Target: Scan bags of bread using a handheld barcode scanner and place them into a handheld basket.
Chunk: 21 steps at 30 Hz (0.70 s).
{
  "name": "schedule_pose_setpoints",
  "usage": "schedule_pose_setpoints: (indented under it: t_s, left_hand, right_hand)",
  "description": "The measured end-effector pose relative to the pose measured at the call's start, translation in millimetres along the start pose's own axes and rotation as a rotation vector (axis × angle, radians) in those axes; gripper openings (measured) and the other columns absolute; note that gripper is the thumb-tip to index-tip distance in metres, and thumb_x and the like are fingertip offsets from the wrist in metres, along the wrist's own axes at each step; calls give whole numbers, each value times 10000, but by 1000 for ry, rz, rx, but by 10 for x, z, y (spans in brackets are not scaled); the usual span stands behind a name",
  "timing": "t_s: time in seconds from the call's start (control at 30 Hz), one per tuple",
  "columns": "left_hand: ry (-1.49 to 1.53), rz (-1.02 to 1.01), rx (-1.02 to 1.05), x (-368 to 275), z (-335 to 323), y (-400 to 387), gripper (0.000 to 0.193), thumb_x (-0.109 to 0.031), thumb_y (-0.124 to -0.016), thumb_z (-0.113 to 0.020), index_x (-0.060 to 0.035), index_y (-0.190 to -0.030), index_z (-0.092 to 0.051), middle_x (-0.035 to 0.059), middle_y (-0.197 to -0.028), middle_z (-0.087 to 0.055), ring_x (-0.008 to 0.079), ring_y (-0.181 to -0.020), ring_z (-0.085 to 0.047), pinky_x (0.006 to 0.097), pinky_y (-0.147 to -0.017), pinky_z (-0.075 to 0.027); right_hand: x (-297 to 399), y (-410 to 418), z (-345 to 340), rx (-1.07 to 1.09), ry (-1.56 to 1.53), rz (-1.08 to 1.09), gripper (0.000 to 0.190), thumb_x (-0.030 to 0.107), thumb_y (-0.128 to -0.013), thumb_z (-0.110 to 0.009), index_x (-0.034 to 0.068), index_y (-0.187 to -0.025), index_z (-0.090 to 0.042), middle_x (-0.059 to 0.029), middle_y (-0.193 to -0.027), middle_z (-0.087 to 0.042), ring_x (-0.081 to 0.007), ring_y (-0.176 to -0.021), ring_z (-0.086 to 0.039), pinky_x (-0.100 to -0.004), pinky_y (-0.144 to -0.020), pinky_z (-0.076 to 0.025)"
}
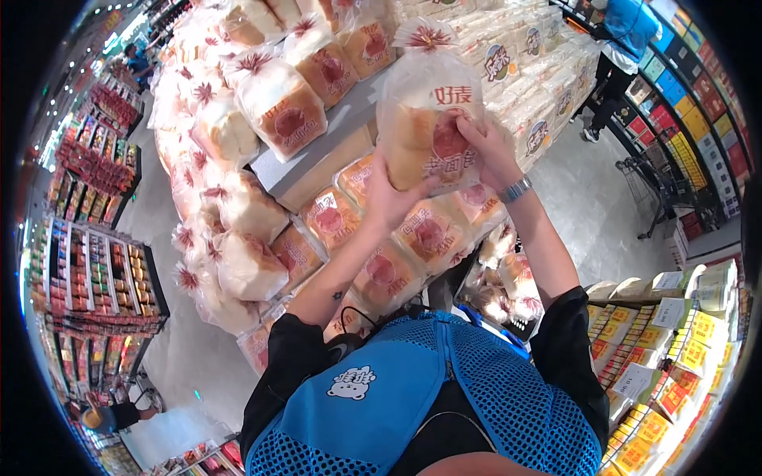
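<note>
Between my two hands is a bag of bread (411, 128), a clear printed plastic bag gathered at the top with a dark red tie. My left hand (390, 193) cups its lower left side. On the right side, the fingers of my right hand (489, 149) press against the red print. The bag is held above a grey ledge (333, 140) of the display. Another bagged loaf (286, 113) stands on that ledge to the left. Below my hands, several bagged loaves (431, 232) lie flat in rows with their printed sides up.
More bagged bread (250, 276) is heaped along the left. Flat clear packs (506, 59) are stacked at the back right. A black crate (464, 279) of bagged bread stands by my right side. A shopping cart (646, 184) and a person in a blue vest (631, 30) are farther right.
</note>
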<state>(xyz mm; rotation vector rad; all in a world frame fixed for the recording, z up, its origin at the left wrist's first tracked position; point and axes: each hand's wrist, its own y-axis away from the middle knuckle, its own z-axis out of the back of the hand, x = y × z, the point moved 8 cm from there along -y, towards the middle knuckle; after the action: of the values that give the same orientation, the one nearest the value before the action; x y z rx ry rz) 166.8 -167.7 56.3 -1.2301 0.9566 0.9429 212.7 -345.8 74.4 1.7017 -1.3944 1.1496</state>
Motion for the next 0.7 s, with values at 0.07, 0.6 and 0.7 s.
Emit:
schedule_pose_setpoints:
  t_s: [0.07,0.6,0.7]
  left_hand:
    - [82,-9,1,-37,10,-176,759,-123,-778,-823,-4,-1376,-370,133,-1304,-550,217,-1169,-565,351,-976,-471]
    - [-746,152,-444,1217,753,-1966,868,-483,-722,-820,30,-1298,-420,249,-1227,-558,432,-1181,-511,498,-1027,-382]
    - [-740,258,-512,998,618,-1909,981,-451,-717,-829,37,-1399,-319,285,-1332,-480,446,-1247,-458,498,-1085,-327]
  right_hand:
    - [24,-99,98,-32,47,58,760,286,-884,-749,5,-1462,-344,-127,-1357,-537,-177,-1190,-567,-320,-987,-482]
    - [-591,1509,1007,-270,317,-22,794,92,-890,-711,128,-1541,-258,-142,-1450,-438,-225,-1203,-547,-343,-989,-480]
    - [-702,2069,1320,-364,313,-12,721,106,-908,-690,122,-1522,-312,-124,-1391,-499,-205,-1175,-559,-339,-979,-478]
